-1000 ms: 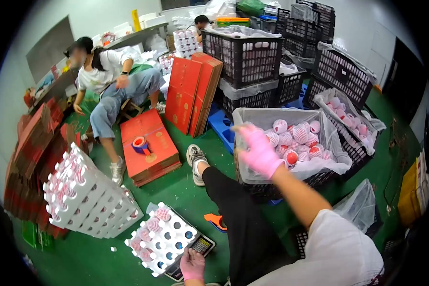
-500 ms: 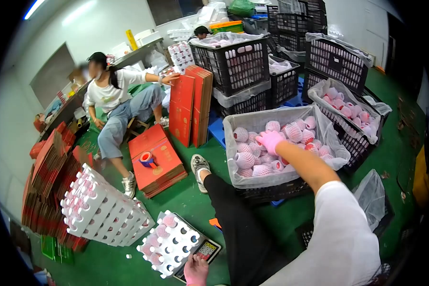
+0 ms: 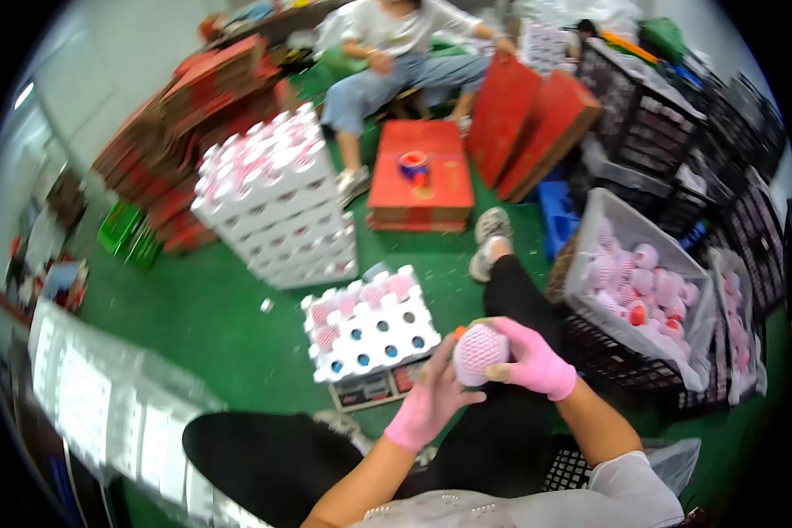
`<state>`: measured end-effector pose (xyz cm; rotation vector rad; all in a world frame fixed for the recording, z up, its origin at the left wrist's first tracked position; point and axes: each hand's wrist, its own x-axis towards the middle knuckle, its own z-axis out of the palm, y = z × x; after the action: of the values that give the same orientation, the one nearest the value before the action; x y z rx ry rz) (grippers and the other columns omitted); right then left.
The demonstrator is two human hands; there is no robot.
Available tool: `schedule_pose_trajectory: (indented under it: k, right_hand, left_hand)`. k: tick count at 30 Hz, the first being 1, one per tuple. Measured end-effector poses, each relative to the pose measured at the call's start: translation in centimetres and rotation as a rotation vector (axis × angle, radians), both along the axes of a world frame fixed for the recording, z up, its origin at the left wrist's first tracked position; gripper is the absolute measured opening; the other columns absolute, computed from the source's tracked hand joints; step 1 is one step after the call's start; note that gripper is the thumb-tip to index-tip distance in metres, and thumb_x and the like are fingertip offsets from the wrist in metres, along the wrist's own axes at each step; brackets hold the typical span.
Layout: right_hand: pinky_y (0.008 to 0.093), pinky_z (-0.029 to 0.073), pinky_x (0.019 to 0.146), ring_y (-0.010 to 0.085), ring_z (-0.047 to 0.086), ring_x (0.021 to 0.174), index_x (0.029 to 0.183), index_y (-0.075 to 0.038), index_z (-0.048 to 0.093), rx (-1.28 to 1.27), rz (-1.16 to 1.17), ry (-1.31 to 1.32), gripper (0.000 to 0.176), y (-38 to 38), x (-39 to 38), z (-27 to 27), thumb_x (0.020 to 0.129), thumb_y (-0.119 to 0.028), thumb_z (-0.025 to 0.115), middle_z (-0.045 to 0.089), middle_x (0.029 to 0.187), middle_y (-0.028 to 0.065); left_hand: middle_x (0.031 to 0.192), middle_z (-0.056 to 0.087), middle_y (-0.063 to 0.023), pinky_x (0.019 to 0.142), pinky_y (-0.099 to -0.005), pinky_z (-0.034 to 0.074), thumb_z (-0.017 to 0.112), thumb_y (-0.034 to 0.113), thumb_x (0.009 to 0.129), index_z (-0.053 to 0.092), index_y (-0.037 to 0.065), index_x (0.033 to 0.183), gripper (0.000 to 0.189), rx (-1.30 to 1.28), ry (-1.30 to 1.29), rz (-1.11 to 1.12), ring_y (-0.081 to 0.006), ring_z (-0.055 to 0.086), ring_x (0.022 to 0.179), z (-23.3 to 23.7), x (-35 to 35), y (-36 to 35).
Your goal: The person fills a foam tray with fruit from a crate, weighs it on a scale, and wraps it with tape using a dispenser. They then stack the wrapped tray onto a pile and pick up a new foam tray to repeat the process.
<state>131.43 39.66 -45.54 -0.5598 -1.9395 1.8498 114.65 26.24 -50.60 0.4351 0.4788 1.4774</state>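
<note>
A round fruit in a pink-and-white foam net (image 3: 480,355) is held up in front of me over my lap. My right hand (image 3: 532,359), in a pink glove with bare fingertips, is closed round its right side. From the left, my left hand (image 3: 431,400), gloved alike, has its fingers stretched out with the fingertips right at the net and the thumb apart below. Just beyond sits a white foam tray (image 3: 374,330) with netted fruit in its far and left cups and several bare cups, resting on a scale (image 3: 365,392).
A lined crate (image 3: 585,255) of netted fruit stands right. Stacked, filled foam trays (image 3: 277,216) stand front left. Tape (image 3: 413,165) lies on red cartons (image 3: 440,198); a person (image 3: 405,53) sits behind them. White trays in clear plastic (image 3: 123,414) lie left.
My right hand has left the crate and now holds a netted fruit over my lap. My left hand has come up from the scale to the fruit. The view has turned left and down.
</note>
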Motion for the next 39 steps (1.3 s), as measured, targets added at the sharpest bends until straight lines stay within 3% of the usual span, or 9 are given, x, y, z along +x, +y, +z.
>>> schedule_pose_trajectory:
  k: [3, 7, 10, 11, 25, 33, 36, 38, 39]
  right_hand:
    - [0.0352, 0.046, 0.104, 0.0278, 0.059, 0.120, 0.123, -0.001, 0.065, 0.332, -0.192, -0.046, 0.032, -0.7, -5.3, -2.0, 0.092, -0.004, 0.066, 0.062, 0.128, 0.0160]
    - [0.0406, 0.055, 0.085, 0.0329, 0.068, 0.096, 0.111, -0.003, 0.069, 0.791, -0.129, -0.013, 0.028, -1.5, -10.2, -0.3, 0.083, -0.005, 0.071, 0.068, 0.110, 0.0162]
    - [0.0440, 0.052, 0.092, 0.0381, 0.062, 0.108, 0.122, -0.007, 0.065, 1.095, 0.111, -0.248, 0.051, -4.5, -14.5, -0.4, 0.075, -0.019, 0.080, 0.064, 0.124, 0.0165]
    - [0.0455, 0.050, 0.098, 0.0397, 0.057, 0.116, 0.129, -0.011, 0.062, 1.034, 0.159, -0.340, 0.060, -4.7, -15.3, -1.8, 0.074, -0.024, 0.081, 0.059, 0.132, 0.0172]
    - [0.0408, 0.047, 0.105, 0.0353, 0.057, 0.120, 0.136, -0.007, 0.056, 0.359, 0.547, -0.366, 0.066, 2.2, -27.9, -12.7, 0.076, -0.021, 0.076, 0.060, 0.124, 0.0172]
    - [0.0509, 0.031, 0.115, 0.0277, 0.060, 0.118, 0.118, -0.014, 0.062, 1.196, 0.171, -0.532, 0.052, 0.9, -31.4, -21.3, 0.069, -0.019, 0.080, 0.065, 0.119, 0.0093]
    - [0.0515, 0.031, 0.114, 0.0275, 0.060, 0.117, 0.117, -0.012, 0.061, 1.252, 0.107, -0.474, 0.052, 0.5, -31.1, -23.3, 0.068, -0.015, 0.079, 0.065, 0.112, 0.0101]
    - [0.0484, 0.045, 0.101, 0.0288, 0.070, 0.101, 0.101, -0.010, 0.073, 1.252, 0.226, -0.773, 0.024, 0.2, -32.9, -22.8, 0.077, -0.010, 0.071, 0.072, 0.101, 0.0120]
    - [0.0450, 0.056, 0.081, 0.0277, 0.072, 0.097, 0.099, -0.011, 0.073, 1.255, 0.298, -0.839, 0.021, 0.5, -33.7, -24.0, 0.078, -0.014, 0.070, 0.073, 0.101, 0.0117]
  left_hand:
    - [0.128, 0.060, -0.0042, 0.076, -0.0332, 0.047, 0.045, 0.056, 0.105, 0.048, 0.012, 0.141, 0.057, -0.189, -0.155, 0.115, -0.0206, 0.060, 0.099, -2.7, -2.3, -1.3]
    - [0.120, 0.059, -0.0040, 0.075, -0.0315, 0.045, 0.045, 0.052, 0.104, 0.049, 0.012, 0.138, 0.052, -0.200, -0.297, 0.261, -0.0190, 0.055, 0.096, -3.9, -5.3, -2.1]
    - [0.144, 0.051, -0.0092, 0.106, -0.0441, 0.043, 0.039, 0.048, 0.104, 0.039, 0.010, 0.151, 0.060, -0.168, -0.328, 0.372, -0.0268, 0.049, 0.132, -3.9, -6.6, -2.3]
    - [0.153, 0.044, -0.0106, 0.116, -0.0488, 0.035, 0.039, 0.046, 0.104, 0.034, 0.010, 0.155, 0.063, -0.183, -0.348, 0.385, -0.0295, 0.039, 0.144, -5.5, -7.1, -2.6]
    - [0.148, 0.049, -0.0143, 0.113, -0.0462, 0.040, 0.049, 0.036, 0.103, 0.038, 0.005, 0.150, 0.058, -0.330, -0.473, 0.630, -0.0304, 0.050, 0.134, -16.7, -14.4, -1.1]
    - [0.141, 0.053, -0.0141, 0.104, -0.0424, 0.047, 0.047, 0.030, 0.106, 0.042, 0.003, 0.150, 0.052, -0.621, -0.177, 0.651, -0.0300, 0.058, 0.123, -19.1, -11.8, -0.9]
    - [0.137, 0.056, -0.0114, 0.100, -0.0399, 0.048, 0.048, 0.028, 0.105, 0.047, 0.004, 0.146, 0.048, -0.647, -0.161, 0.659, -0.0277, 0.059, 0.118, -18.4, -11.8, -1.0]
    - [0.136, 0.056, -0.0105, 0.100, -0.0391, 0.048, 0.048, 0.027, 0.105, 0.048, 0.004, 0.144, 0.045, -0.642, -0.158, 0.645, -0.0277, 0.058, 0.118, -18.4, -11.9, -0.9]
    - [0.135, 0.056, -0.0107, 0.099, -0.0387, 0.050, 0.051, 0.028, 0.104, 0.051, 0.005, 0.140, 0.043, -0.662, -0.056, 0.627, -0.0274, 0.059, 0.117, -17.9, -12.0, -0.7]
